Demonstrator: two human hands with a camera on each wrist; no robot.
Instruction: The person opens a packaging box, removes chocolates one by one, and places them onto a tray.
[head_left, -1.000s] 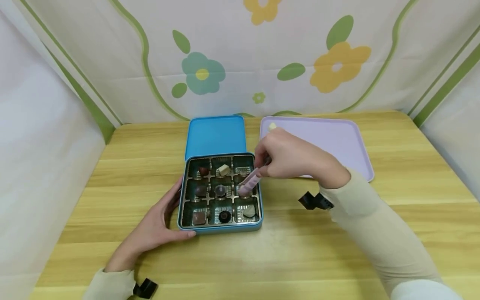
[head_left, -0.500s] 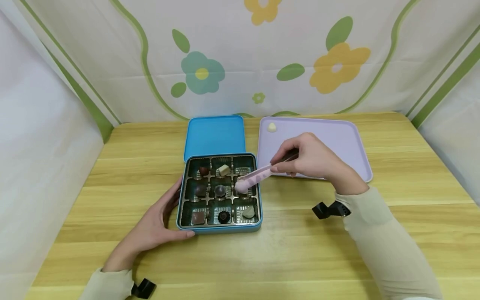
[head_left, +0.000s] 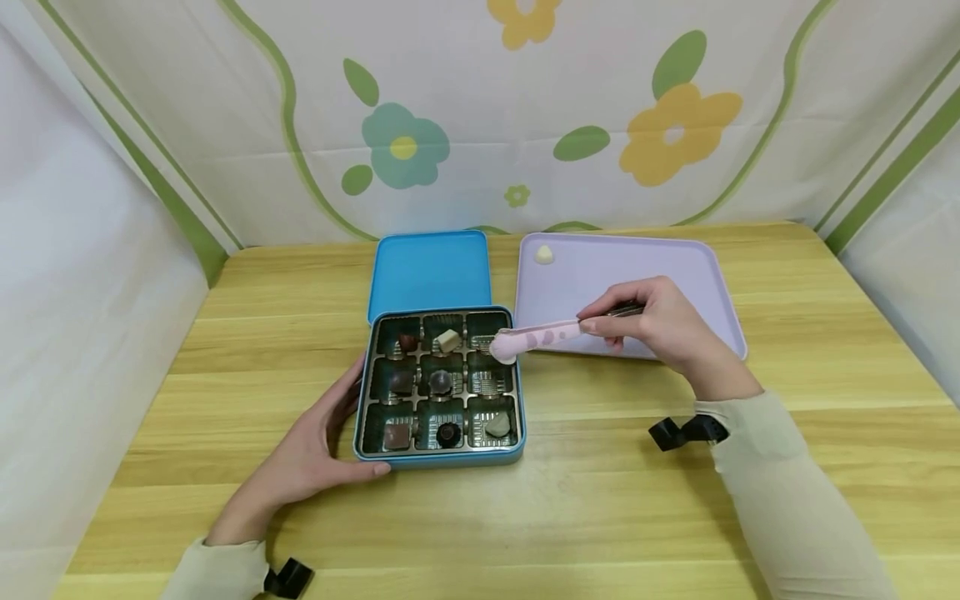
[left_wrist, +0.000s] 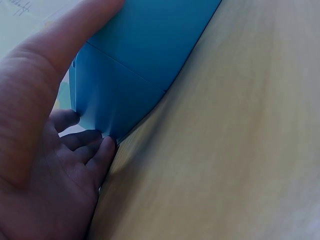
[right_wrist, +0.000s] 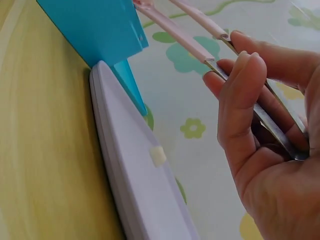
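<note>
My right hand [head_left: 648, 321] pinches pink-sleeved metal tweezers [head_left: 551, 336] with rounded, paw-like tips. Those tips hover over the right rim of a blue tin [head_left: 457, 459], with a pale edge showing beneath them; what they hold is mostly hidden. The tin has a nine-hollow insert of assorted chocolates, among them a cream block [head_left: 447, 340], a dark flower-like piece [head_left: 448, 433] and a pale grey one [head_left: 498, 424]. Its middle-right hollow [head_left: 487, 383] is bare. My left hand [head_left: 307, 454] holds the tin's near left corner, thumb along the front and fingers against the side [left_wrist: 102, 95].
Behind the tin lies its blue lid [head_left: 430, 271], opened flat. A lilac tray [head_left: 637, 258] stands to the right, with one white chocolate [head_left: 543, 255] in its far left corner. A floral cloth [head_left: 465, 100] hangs behind the wooden table [head_left: 585, 500].
My right hand has moved right and toward me, lifting the tweezers from the middle-right hollow to above the tin's right rim. That hollow's pale piece is gone. My left hand stays put.
</note>
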